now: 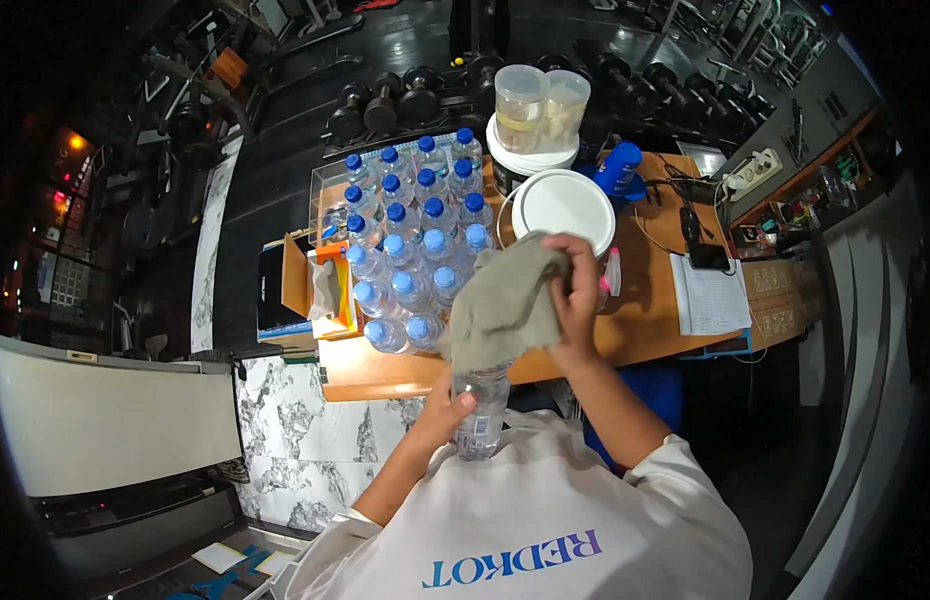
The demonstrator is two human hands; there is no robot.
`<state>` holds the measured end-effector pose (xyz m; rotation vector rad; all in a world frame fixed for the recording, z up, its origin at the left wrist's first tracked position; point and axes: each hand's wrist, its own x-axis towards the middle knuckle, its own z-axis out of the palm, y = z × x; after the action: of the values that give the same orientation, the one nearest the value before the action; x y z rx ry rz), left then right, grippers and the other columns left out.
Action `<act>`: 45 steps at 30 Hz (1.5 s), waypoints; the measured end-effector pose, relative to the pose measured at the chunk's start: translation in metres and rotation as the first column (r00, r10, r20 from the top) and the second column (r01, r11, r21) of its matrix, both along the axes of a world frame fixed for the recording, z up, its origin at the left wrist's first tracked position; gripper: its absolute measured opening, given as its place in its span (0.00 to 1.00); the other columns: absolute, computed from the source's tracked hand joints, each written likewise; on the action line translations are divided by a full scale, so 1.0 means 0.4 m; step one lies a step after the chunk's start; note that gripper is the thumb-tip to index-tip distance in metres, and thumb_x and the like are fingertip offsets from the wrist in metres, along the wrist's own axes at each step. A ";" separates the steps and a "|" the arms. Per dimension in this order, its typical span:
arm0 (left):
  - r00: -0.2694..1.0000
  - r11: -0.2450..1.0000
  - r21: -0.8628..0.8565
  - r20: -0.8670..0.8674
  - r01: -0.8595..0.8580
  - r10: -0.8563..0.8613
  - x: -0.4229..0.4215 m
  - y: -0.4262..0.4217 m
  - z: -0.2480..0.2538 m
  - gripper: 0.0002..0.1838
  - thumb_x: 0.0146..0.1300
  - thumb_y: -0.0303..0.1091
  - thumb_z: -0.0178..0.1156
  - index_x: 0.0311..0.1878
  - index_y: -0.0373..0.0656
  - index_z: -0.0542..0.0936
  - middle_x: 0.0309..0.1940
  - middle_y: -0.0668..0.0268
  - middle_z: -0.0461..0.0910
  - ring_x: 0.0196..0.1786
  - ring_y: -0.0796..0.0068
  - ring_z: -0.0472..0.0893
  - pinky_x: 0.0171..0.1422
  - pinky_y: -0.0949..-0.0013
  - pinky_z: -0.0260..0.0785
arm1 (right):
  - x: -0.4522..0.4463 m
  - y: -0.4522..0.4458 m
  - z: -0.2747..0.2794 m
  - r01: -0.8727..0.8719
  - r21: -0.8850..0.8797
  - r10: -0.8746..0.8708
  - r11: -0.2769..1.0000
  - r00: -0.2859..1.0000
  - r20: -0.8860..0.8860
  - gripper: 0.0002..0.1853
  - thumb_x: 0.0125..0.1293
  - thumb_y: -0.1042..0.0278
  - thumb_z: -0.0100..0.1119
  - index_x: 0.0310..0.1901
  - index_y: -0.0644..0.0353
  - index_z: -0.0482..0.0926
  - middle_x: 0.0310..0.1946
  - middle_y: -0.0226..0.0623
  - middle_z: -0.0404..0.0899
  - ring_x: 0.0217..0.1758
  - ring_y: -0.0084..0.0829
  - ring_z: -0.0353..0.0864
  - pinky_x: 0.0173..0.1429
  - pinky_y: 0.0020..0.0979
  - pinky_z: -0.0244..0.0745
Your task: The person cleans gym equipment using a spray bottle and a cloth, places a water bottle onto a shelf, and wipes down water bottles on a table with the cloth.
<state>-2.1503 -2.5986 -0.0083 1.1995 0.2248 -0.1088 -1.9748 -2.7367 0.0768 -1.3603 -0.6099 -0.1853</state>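
My left hand (447, 408) is wrapped round a clear plastic water bottle (481, 425), held upright close to my chest. A grey-green cloth (510, 305) drapes over the bottle's top and hides its cap. Up at the cloth's right edge, my right hand (577, 290) grips the fabric between thumb and fingers. Just beyond the cloth, several clear water bottles (433, 243) with blue caps stand in rows on the wooden table (385, 378).
Behind the cloth is a white-lidded bucket (563, 208), with clear tubs (522, 95) on another bucket behind it. A blue bottle (618, 168), a phone (709, 257), papers (710, 295) and a power strip (753, 172) are to the right. An orange box (333, 290) is left. Dumbbells (382, 103) line the back.
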 end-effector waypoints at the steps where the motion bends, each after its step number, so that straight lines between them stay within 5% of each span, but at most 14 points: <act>1: 1.000 0.998 -0.055 0.008 -0.026 0.026 0.001 -0.003 -0.006 0.52 0.51 0.69 0.68 0.68 0.37 0.65 0.53 0.56 0.78 0.54 0.65 0.79 0.57 0.61 0.73 | 0.008 -0.009 0.003 0.026 0.073 -0.021 0.997 0.997 -0.078 0.16 0.67 0.82 0.44 0.55 0.62 0.70 0.50 0.36 0.73 0.57 0.28 0.72 0.66 0.31 0.64; 7: 0.998 0.986 -0.159 0.024 -0.058 0.063 -0.005 0.027 0.029 0.53 0.47 0.73 0.68 0.64 0.38 0.67 0.44 0.55 0.81 0.44 0.63 0.85 0.47 0.59 0.81 | 0.052 -0.125 0.060 -0.063 0.673 0.403 0.737 0.841 -0.361 0.19 0.75 0.60 0.50 0.63 0.53 0.67 0.61 0.35 0.71 0.66 0.34 0.71 0.71 0.42 0.67; 11: 0.997 0.995 -0.086 0.049 -0.055 0.060 0.007 0.018 0.021 0.54 0.47 0.75 0.68 0.63 0.38 0.67 0.45 0.55 0.81 0.44 0.62 0.86 0.48 0.59 0.81 | -0.034 -0.079 0.011 -0.284 0.615 0.554 0.736 0.775 -0.305 0.25 0.75 0.55 0.49 0.69 0.52 0.63 0.71 0.39 0.61 0.76 0.38 0.61 0.75 0.47 0.61; 12: 0.997 0.995 -0.086 0.049 -0.049 0.053 0.010 0.008 0.011 0.54 0.47 0.75 0.68 0.63 0.38 0.67 0.45 0.55 0.81 0.44 0.62 0.86 0.48 0.59 0.81 | -0.060 -0.061 -0.025 -0.338 0.175 0.364 0.925 0.919 -0.153 0.27 0.75 0.54 0.47 0.71 0.55 0.63 0.73 0.42 0.59 0.78 0.41 0.56 0.78 0.47 0.52; 15: 0.985 0.987 -0.044 0.071 -0.153 0.156 0.006 -0.008 -0.029 0.52 0.47 0.72 0.69 0.61 0.37 0.68 0.45 0.52 0.80 0.44 0.59 0.85 0.47 0.57 0.81 | -0.128 -0.004 0.017 -0.286 -0.252 0.326 0.924 0.935 0.136 0.33 0.66 0.62 0.62 0.70 0.61 0.64 0.71 0.48 0.61 0.77 0.41 0.58 0.76 0.41 0.54; 20: 0.978 0.942 -0.265 0.023 0.205 -0.206 0.024 0.026 0.024 0.50 0.46 0.74 0.67 0.59 0.38 0.71 0.44 0.50 0.79 0.42 0.57 0.85 0.44 0.52 0.82 | -0.030 -0.013 0.051 -0.478 -0.124 0.459 0.869 0.875 -0.154 0.34 0.58 0.65 0.70 0.66 0.61 0.70 0.61 0.38 0.71 0.64 0.29 0.70 0.68 0.31 0.63; 23: 0.874 0.582 -0.674 0.215 0.455 -0.435 0.043 0.016 0.002 0.57 0.41 0.82 0.62 0.60 0.38 0.70 0.41 0.53 0.78 0.40 0.54 0.83 0.43 0.49 0.80 | -0.014 -0.008 0.071 -0.617 -0.048 0.595 0.785 0.774 -0.215 0.29 0.53 0.69 0.71 0.58 0.62 0.74 0.53 0.33 0.75 0.54 0.23 0.73 0.59 0.27 0.67; 26: 0.910 0.511 -0.780 0.174 0.361 -0.378 0.034 -0.017 0.004 0.58 0.47 0.81 0.60 0.66 0.37 0.68 0.51 0.48 0.78 0.47 0.52 0.83 0.55 0.52 0.77 | -0.018 -0.004 0.075 -0.615 -0.063 0.596 0.786 0.781 -0.183 0.27 0.52 0.69 0.72 0.54 0.62 0.74 0.51 0.34 0.76 0.50 0.24 0.74 0.56 0.27 0.69; 28: 0.940 0.597 -0.743 0.128 0.301 -0.315 0.023 0.001 -0.011 0.63 0.45 0.85 0.56 0.70 0.37 0.64 0.57 0.47 0.75 0.53 0.53 0.82 0.57 0.51 0.77 | -0.012 -0.005 0.075 -0.572 -0.101 0.562 0.814 0.819 -0.110 0.26 0.52 0.69 0.72 0.53 0.62 0.75 0.50 0.35 0.76 0.49 0.24 0.75 0.55 0.27 0.69; 30: 0.991 0.969 -0.212 0.057 0.128 -0.118 0.034 0.005 0.053 0.66 0.43 0.85 0.56 0.72 0.37 0.60 0.60 0.48 0.74 0.61 0.56 0.79 0.63 0.51 0.73 | -0.007 -0.007 0.083 -0.521 -0.136 0.521 0.843 0.853 -0.038 0.24 0.52 0.70 0.71 0.51 0.62 0.75 0.49 0.36 0.77 0.48 0.25 0.75 0.55 0.27 0.70; 32: 0.989 0.982 -0.178 0.139 0.065 -0.040 0.034 -0.008 0.065 0.64 0.47 0.80 0.62 0.74 0.36 0.58 0.61 0.53 0.74 0.65 0.62 0.74 0.68 0.57 0.68 | -0.007 -0.011 0.102 -0.298 -0.321 0.347 0.899 0.932 0.108 0.22 0.54 0.73 0.69 0.51 0.63 0.75 0.48 0.38 0.77 0.49 0.26 0.76 0.55 0.27 0.70; 35: 0.989 0.917 0.377 0.111 -0.131 0.095 0.029 -0.032 0.093 0.57 0.53 0.67 0.70 0.73 0.35 0.58 0.63 0.57 0.71 0.65 0.68 0.71 0.69 0.63 0.63 | -0.041 0.019 0.068 -0.145 -0.248 0.170 0.958 0.982 0.081 0.22 0.57 0.76 0.66 0.54 0.63 0.75 0.51 0.40 0.77 0.54 0.27 0.76 0.59 0.28 0.69; 37: 0.985 0.949 0.271 0.111 -0.159 0.133 0.029 -0.037 0.066 0.55 0.54 0.67 0.69 0.72 0.35 0.60 0.63 0.57 0.72 0.64 0.68 0.72 0.67 0.63 0.65 | -0.088 0.041 0.025 0.016 -0.053 -0.019 0.998 0.998 -0.054 0.24 0.56 0.73 0.68 0.57 0.59 0.76 0.58 0.48 0.74 0.57 0.46 0.76 0.63 0.39 0.69; 45: 0.990 0.978 -0.156 -0.039 -0.141 0.136 0.015 -0.004 0.068 0.52 0.60 0.73 0.57 0.73 0.38 0.61 0.62 0.59 0.72 0.64 0.70 0.72 0.68 0.64 0.66 | -0.199 -0.047 -0.087 -0.090 -0.367 0.257 0.926 0.863 0.436 0.27 0.54 0.70 0.67 0.58 0.42 0.77 0.67 0.39 0.69 0.71 0.52 0.62 0.73 0.55 0.57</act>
<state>-2.1442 -2.6002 0.0190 1.0215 0.3182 -0.0211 -2.0542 -2.7556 0.0420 -1.5881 -1.2264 -0.2816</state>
